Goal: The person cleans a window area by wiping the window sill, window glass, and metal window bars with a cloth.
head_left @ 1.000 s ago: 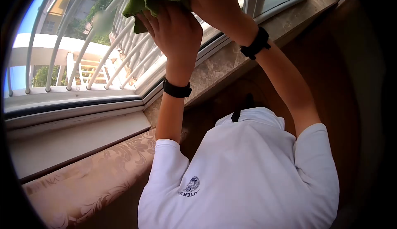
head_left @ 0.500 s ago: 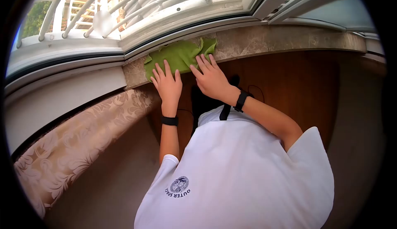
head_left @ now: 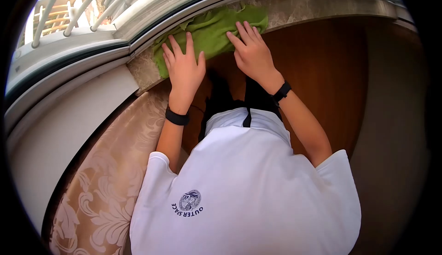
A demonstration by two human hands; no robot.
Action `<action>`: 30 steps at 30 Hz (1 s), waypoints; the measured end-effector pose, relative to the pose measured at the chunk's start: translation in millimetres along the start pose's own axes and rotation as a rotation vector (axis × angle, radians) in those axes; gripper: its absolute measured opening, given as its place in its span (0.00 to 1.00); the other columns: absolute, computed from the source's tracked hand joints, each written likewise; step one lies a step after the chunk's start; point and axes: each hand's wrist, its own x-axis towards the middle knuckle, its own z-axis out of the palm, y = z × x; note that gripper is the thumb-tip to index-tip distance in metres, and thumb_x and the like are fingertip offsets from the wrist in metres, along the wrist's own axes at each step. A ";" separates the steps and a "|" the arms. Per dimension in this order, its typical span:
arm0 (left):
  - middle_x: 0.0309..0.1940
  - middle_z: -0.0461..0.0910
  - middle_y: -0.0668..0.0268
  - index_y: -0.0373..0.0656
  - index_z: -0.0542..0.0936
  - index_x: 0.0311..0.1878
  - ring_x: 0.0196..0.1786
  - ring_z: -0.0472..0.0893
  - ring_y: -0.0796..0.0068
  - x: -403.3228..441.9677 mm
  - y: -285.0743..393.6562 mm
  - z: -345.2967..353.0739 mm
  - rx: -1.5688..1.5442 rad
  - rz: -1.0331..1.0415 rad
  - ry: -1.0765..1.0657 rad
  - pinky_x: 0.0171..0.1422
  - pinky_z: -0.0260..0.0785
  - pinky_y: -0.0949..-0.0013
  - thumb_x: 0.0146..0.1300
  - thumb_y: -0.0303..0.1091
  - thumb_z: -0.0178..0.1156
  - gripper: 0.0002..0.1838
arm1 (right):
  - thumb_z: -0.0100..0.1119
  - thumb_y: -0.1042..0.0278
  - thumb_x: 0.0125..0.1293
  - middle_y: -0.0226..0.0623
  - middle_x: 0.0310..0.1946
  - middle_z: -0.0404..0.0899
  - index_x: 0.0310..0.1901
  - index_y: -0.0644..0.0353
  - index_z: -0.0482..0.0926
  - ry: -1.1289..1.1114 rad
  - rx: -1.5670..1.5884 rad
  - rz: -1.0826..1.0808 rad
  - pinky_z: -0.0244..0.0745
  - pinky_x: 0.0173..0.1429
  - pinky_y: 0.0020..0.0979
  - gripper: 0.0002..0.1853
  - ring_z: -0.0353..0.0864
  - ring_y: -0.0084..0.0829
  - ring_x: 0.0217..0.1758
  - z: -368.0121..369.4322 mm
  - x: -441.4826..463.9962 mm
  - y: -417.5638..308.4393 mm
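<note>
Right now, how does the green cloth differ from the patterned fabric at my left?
The green cloth is plain green, while the patterned fabric is beige-pink with pale leafy scrolls. The green cloth lies rumpled along the stone sill; the patterned fabric is beside and below the sill's left end. Your left hand and right hand rest on the green cloth, neither on the patterned fabric.

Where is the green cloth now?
In the head view, the green cloth lies left of upper centre on the stone sill, beside the window frame, under both hands' fingers.
</note>
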 end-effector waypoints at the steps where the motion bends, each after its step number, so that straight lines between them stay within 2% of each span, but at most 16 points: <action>1: 0.82 0.55 0.36 0.45 0.69 0.80 0.83 0.53 0.25 -0.7 -5.0 -2.7 -0.186 0.077 -0.022 0.82 0.51 0.30 0.75 0.45 0.60 0.34 | 0.62 0.72 0.65 0.59 0.70 0.75 0.64 0.64 0.82 0.029 -0.045 0.073 0.64 0.81 0.54 0.25 0.71 0.59 0.77 -0.7 -4.8 7.8; 3: 0.82 0.57 0.36 0.44 0.73 0.78 0.83 0.54 0.26 11.2 -13.2 -5.2 -0.556 0.241 -0.070 0.83 0.51 0.31 0.74 0.42 0.61 0.32 | 0.60 0.71 0.67 0.60 0.70 0.76 0.64 0.65 0.82 0.082 -0.121 0.187 0.64 0.81 0.55 0.24 0.71 0.59 0.76 0.1 -7.4 23.1; 6: 0.82 0.58 0.39 0.49 0.75 0.77 0.83 0.54 0.26 16.1 3.8 -4.2 -0.530 0.248 -0.102 0.84 0.53 0.38 0.75 0.42 0.60 0.28 | 0.59 0.69 0.69 0.60 0.69 0.76 0.64 0.67 0.81 0.128 -0.194 0.273 0.64 0.81 0.55 0.23 0.71 0.59 0.77 3.4 -16.3 21.6; 8: 0.82 0.58 0.38 0.50 0.75 0.77 0.83 0.55 0.25 12.9 10.3 -0.2 -0.361 0.267 -0.070 0.83 0.52 0.34 0.75 0.41 0.60 0.28 | 0.58 0.68 0.69 0.60 0.69 0.76 0.64 0.69 0.81 0.158 -0.228 0.270 0.63 0.82 0.55 0.24 0.71 0.57 0.77 11.8 -10.4 7.7; 11: 0.81 0.59 0.38 0.48 0.75 0.76 0.81 0.57 0.25 7.4 13.6 11.1 -0.238 0.256 0.009 0.81 0.52 0.28 0.73 0.40 0.60 0.29 | 0.58 0.69 0.68 0.59 0.72 0.74 0.64 0.70 0.80 0.109 -0.037 0.190 0.62 0.82 0.54 0.24 0.68 0.57 0.79 12.8 -5.7 -14.0; 14: 0.80 0.59 0.37 0.45 0.73 0.77 0.81 0.56 0.25 -5.4 21.2 8.0 -0.157 0.134 0.008 0.82 0.51 0.28 0.73 0.39 0.59 0.30 | 0.57 0.70 0.69 0.59 0.72 0.74 0.64 0.69 0.81 0.027 0.097 0.069 0.62 0.82 0.54 0.23 0.66 0.56 0.80 -1.2 -17.7 2.2; 15: 0.80 0.61 0.38 0.44 0.72 0.78 0.81 0.57 0.25 -6.5 27.1 5.7 -0.120 0.116 0.013 0.81 0.53 0.29 0.73 0.38 0.59 0.30 | 0.57 0.70 0.69 0.58 0.72 0.74 0.63 0.69 0.81 0.007 0.139 0.028 0.62 0.82 0.54 0.23 0.66 0.56 0.80 -6.0 -19.0 11.8; 18: 0.79 0.62 0.37 0.44 0.73 0.77 0.79 0.59 0.24 9.0 42.7 20.7 -0.209 0.134 0.047 0.80 0.55 0.30 0.73 0.38 0.59 0.29 | 0.57 0.70 0.68 0.59 0.71 0.74 0.63 0.70 0.81 0.131 0.076 0.238 0.62 0.83 0.54 0.23 0.66 0.57 0.80 -3.9 -19.3 64.9; 19: 0.78 0.63 0.36 0.44 0.74 0.76 0.78 0.61 0.22 19.6 53.9 24.6 -0.302 0.223 0.061 0.80 0.56 0.30 0.73 0.37 0.59 0.29 | 0.57 0.70 0.69 0.60 0.72 0.72 0.64 0.71 0.80 0.153 0.031 0.286 0.61 0.83 0.54 0.23 0.66 0.58 0.80 -11.5 -18.5 77.8; 21: 0.78 0.63 0.35 0.44 0.74 0.75 0.77 0.61 0.21 32.2 83.0 38.4 -0.205 0.294 0.081 0.80 0.56 0.30 0.73 0.37 0.59 0.28 | 0.56 0.68 0.72 0.63 0.74 0.70 0.65 0.72 0.78 0.199 -0.042 0.390 0.60 0.84 0.54 0.23 0.66 0.60 0.80 -12.3 -6.5 90.9; 23: 0.78 0.63 0.34 0.44 0.74 0.76 0.77 0.60 0.18 39.4 108.6 39.9 -0.129 0.319 0.076 0.79 0.55 0.28 0.74 0.37 0.59 0.28 | 0.58 0.68 0.69 0.64 0.72 0.70 0.65 0.74 0.76 0.217 -0.092 0.316 0.59 0.84 0.54 0.26 0.64 0.62 0.80 -13.1 -5.4 88.9; 24: 0.78 0.62 0.34 0.45 0.74 0.76 0.77 0.60 0.18 41.0 116.5 41.4 -0.132 0.300 0.075 0.79 0.55 0.27 0.75 0.37 0.58 0.28 | 0.59 0.69 0.67 0.63 0.72 0.70 0.61 0.74 0.78 0.255 -0.051 0.265 0.60 0.83 0.55 0.24 0.64 0.60 0.80 -10.3 -8.8 86.2; 25: 0.78 0.62 0.34 0.45 0.73 0.76 0.77 0.60 0.18 39.3 120.0 44.1 -0.135 0.278 0.077 0.79 0.54 0.27 0.75 0.37 0.58 0.27 | 0.60 0.70 0.66 0.62 0.72 0.70 0.57 0.74 0.80 0.201 0.053 0.202 0.60 0.83 0.54 0.20 0.62 0.60 0.81 -13.8 -14.3 85.5; 26: 0.78 0.62 0.34 0.46 0.73 0.76 0.77 0.60 0.17 35.4 121.6 46.9 -0.136 0.253 0.071 0.79 0.54 0.26 0.76 0.37 0.58 0.27 | 0.58 0.69 0.66 0.59 0.72 0.72 0.58 0.71 0.82 0.087 0.111 0.140 0.60 0.84 0.54 0.22 0.64 0.57 0.81 -21.7 -20.5 89.9; 28: 0.79 0.60 0.34 0.46 0.72 0.78 0.77 0.59 0.17 28.0 119.2 52.5 -0.092 0.252 0.070 0.78 0.53 0.24 0.77 0.38 0.57 0.28 | 0.59 0.69 0.65 0.56 0.71 0.74 0.59 0.64 0.84 0.011 0.244 0.023 0.61 0.84 0.53 0.21 0.66 0.55 0.80 -27.8 -34.5 113.1; 30: 0.80 0.58 0.34 0.46 0.70 0.79 0.77 0.58 0.16 31.7 131.7 53.5 -0.059 0.228 0.066 0.78 0.52 0.23 0.78 0.39 0.56 0.29 | 0.60 0.70 0.65 0.54 0.72 0.74 0.59 0.61 0.86 0.093 0.225 0.011 0.62 0.83 0.53 0.21 0.66 0.53 0.80 -36.1 -40.5 158.9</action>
